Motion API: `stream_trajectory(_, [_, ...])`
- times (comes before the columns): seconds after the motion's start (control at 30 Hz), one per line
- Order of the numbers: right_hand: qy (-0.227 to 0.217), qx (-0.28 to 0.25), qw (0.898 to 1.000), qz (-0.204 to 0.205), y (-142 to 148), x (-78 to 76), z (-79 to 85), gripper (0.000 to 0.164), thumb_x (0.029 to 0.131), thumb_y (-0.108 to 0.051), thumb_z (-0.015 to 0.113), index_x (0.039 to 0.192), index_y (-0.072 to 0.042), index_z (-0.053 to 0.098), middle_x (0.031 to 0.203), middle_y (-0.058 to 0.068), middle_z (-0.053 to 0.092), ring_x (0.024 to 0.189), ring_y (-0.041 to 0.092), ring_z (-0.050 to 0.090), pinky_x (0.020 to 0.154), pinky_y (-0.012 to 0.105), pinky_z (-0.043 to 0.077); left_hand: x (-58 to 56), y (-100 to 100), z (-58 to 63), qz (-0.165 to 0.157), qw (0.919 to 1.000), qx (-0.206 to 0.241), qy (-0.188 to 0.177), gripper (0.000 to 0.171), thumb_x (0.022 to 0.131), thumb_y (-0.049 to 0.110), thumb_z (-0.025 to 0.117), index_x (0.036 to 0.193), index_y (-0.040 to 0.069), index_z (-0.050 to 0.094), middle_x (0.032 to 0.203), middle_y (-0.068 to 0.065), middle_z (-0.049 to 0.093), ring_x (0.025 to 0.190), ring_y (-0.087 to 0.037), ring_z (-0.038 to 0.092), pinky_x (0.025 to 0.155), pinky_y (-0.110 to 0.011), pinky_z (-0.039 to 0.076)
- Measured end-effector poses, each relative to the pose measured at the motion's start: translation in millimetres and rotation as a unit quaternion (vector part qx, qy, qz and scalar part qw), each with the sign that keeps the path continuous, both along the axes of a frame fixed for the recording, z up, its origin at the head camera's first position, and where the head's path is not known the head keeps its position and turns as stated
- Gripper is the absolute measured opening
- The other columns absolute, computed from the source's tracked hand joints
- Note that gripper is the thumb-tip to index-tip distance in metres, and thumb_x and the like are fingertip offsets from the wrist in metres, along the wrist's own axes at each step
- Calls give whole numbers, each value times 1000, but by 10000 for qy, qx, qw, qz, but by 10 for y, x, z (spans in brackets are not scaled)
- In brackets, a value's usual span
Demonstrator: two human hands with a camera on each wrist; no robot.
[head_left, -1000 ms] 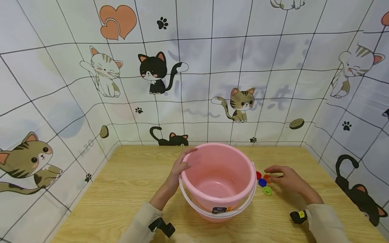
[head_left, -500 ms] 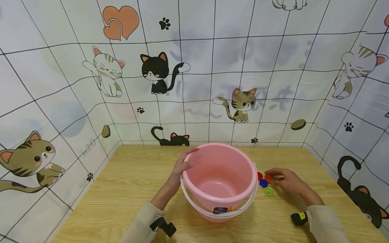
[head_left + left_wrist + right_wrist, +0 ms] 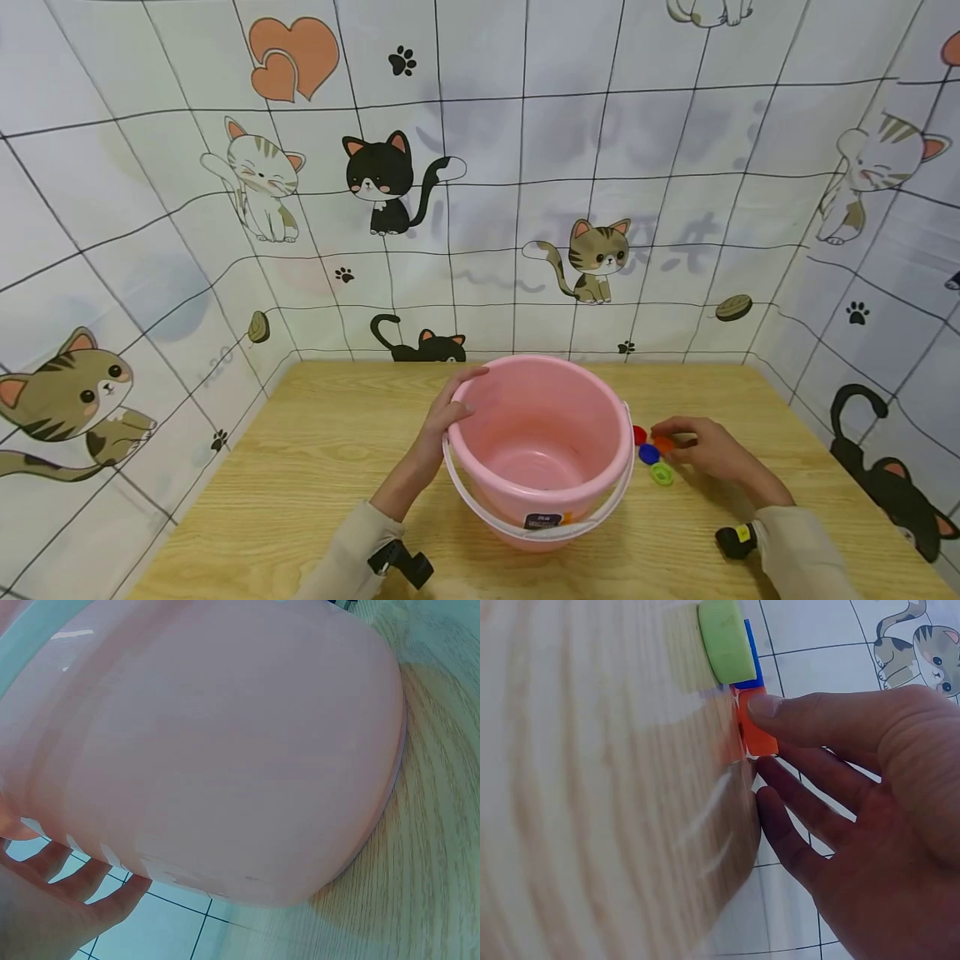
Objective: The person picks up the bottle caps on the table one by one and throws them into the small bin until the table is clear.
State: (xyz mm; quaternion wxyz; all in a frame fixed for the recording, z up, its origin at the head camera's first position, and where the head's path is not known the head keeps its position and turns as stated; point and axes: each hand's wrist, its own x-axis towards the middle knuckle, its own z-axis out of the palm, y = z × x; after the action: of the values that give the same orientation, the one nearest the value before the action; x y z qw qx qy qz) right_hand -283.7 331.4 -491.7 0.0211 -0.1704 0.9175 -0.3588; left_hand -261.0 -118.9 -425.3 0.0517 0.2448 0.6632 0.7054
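A pink plastic bucket (image 3: pixel 542 502) with a white handle (image 3: pixel 480 510) stands on the table, its mouth tilted towards me. At its left rim my left hand (image 3: pixel 437 423) grips the edge, thumb over the inside; the left wrist view shows fingers (image 3: pixel 116 900) along the outer wall. To the bucket's right my right hand (image 3: pixel 708 450) pinches a small orange plastic disc (image 3: pixel 759 739), thumb on its near face. The index fingertip is hidden behind the disc. Close beside it lie a red disc (image 3: pixel 639 435), a blue disc (image 3: pixel 648 454) and a green disc (image 3: pixel 662 474).
The wooden tabletop (image 3: pixel 322 467) runs back to a cat-patterned tiled wall covering (image 3: pixel 487 208), which also closes in both sides. The white handle hangs down over the bucket's front. Dark cameras (image 3: pixel 737 541) sit on both wrists.
My right thumb and fingers have closed in around the orange disc, and the hand has come down slightly. The left hand and the bucket have stayed in place.
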Motion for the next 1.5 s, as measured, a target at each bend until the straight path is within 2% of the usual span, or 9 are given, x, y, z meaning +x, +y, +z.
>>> stream_trajectory(0.33, [-30,28,10000,-59,34,-15,-24,37,87,-5,76,123,4,69,126,29,67,117,48,63,93,58,56,6,-16,-7,86,9999,-80,-30,63,91,23,45,153,27,44,156,-9,41,127,-39,54,97,-50,54])
stream_trajectory(0.67, [-129,156,9996,-201,34,-20,-16,36,88,-3,75,122,3,70,127,28,67,117,47,62,95,58,55,-1,-11,-4,60,10000,-52,4,63,91,23,44,153,27,44,155,-9,41,127,-38,53,97,-50,54])
stream_trajectory(0.97, [-237,125,9995,-183,37,1,11,36,88,-4,74,123,4,70,128,30,66,117,50,63,94,59,56,1,-1,-2,127,9999,-44,-2,64,90,22,45,154,23,44,156,-11,41,126,-34,54,95,-43,55])
stream_trajectory(1.2, [-401,94,9987,-307,29,11,46,39,89,-5,74,125,6,68,126,29,68,111,45,68,91,54,58,-5,6,-7,158,9999,-64,-15,62,90,22,45,152,26,45,156,-8,41,127,-31,53,96,-42,54])
stream_trajectory(1.5, [-495,125,9981,-358,20,20,105,40,91,-8,73,127,6,66,125,26,69,114,43,66,92,54,58,-21,5,-17,252,9996,-132,-15,63,89,21,46,152,25,47,157,-9,41,125,-31,54,95,-39,54])
